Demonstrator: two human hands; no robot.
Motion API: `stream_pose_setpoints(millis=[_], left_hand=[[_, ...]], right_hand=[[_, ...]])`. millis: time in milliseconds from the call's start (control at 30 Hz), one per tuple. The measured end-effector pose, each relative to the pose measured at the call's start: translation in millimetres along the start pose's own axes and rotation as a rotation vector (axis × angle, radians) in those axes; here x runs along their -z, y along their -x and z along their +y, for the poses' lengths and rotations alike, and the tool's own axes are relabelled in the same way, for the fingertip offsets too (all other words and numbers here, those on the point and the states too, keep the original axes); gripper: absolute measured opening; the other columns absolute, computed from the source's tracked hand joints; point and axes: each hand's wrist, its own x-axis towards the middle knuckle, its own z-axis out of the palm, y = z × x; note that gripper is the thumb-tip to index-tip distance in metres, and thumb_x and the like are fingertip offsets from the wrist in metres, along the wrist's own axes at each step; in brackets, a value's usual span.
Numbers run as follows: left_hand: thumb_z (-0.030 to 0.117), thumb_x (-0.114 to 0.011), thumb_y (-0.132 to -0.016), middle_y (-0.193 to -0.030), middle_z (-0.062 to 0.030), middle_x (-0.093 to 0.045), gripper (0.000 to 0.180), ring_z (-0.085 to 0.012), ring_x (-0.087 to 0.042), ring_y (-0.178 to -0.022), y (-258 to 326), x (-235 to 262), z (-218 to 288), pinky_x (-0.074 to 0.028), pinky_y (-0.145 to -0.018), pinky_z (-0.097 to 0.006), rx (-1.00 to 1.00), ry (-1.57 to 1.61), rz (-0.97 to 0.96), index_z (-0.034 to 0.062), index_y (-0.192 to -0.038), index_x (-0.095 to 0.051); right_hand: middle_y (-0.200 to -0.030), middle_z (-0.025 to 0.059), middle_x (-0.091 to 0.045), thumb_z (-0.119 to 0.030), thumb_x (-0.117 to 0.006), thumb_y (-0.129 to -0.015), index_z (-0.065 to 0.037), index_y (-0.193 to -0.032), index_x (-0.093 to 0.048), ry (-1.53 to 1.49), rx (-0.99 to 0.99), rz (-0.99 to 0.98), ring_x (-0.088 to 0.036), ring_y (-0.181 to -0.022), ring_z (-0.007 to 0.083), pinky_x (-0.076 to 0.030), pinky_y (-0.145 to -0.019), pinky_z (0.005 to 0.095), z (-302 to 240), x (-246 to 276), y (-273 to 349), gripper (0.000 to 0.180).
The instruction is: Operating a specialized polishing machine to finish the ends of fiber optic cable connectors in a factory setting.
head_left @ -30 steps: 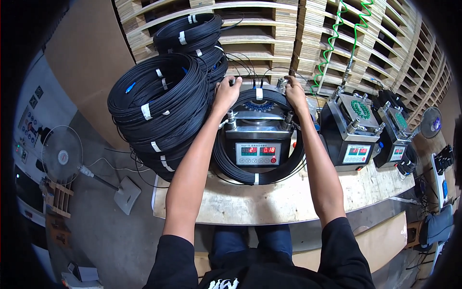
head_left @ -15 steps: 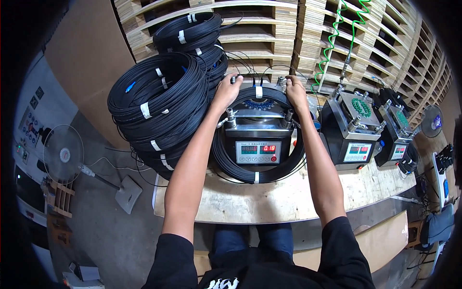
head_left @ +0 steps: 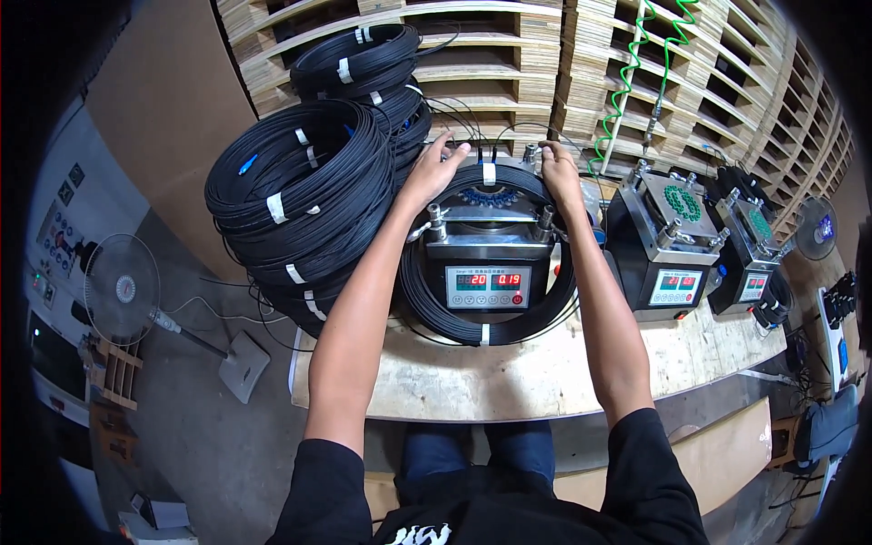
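A black box-shaped machine (head_left: pixel 489 252) with a steel top and a digital panel stands on the table in front of me. A ring of small dark blue parts (head_left: pixel 488 197) shows at its top. Around the machine rests a large coil of black cable (head_left: pixel 442 320), bound with white tape. My left hand (head_left: pixel 438 173) is at the machine's rear left corner, thumb and fingers apart. At the rear right corner, my right hand (head_left: pixel 560 173) is closed around a metal knob, mostly hidden by the fingers. Two more metal posts (head_left: pixel 434 216) stand at the front corners.
Tall stacks of black cable coils (head_left: pixel 300 200) stand close on the left. Two similar machines (head_left: pixel 670 241) with green rings on top are at the right. Wooden pallets (head_left: pixel 490 54) rise behind the table (head_left: pixel 427 377). Green coiled hoses (head_left: pixel 627 82) hang down; a fan (head_left: pixel 123 289) stands left.
My left hand has opened from its pinch on the rear left knob, its thumb moving right. My right hand stays in place. More red digits are lit on the machine's panel.
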Motion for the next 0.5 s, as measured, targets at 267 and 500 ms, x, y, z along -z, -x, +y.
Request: stream_pose_setpoints(millis=[267,500], left_hand=[[0.063,-0.049,-0.096,-0.138,-0.0274,-0.055,0.075,-0.0410,-0.045,-0.135,4,-2,-1,-0.034,-0.113,-0.044,0.104,0.031,0.130,0.0048,-0.144,-0.048],[0.063,-0.046,-0.097,-0.127,-0.0300,-0.060,0.077,-0.0400,-0.054,-0.126,5,-8,4,-0.038,-0.108,-0.043,0.190,-0.153,0.241,0.0042,-0.146,-0.044]], right_hand=[[-0.111,0.0273,-0.067,-0.031,-0.051,-0.101,-0.004,-0.120,-0.063,0.085,-0.028,-0.043,-0.064,-0.106,0.0438,-0.050,-0.091,0.0457,2,-1,-1,0.036],[-0.111,0.0268,-0.068,-0.038,-0.053,-0.102,-0.002,-0.120,-0.063,-0.032,0.013,-0.113,-0.065,-0.107,0.0376,-0.049,-0.092,0.0416,22,-3,-17,0.042]])
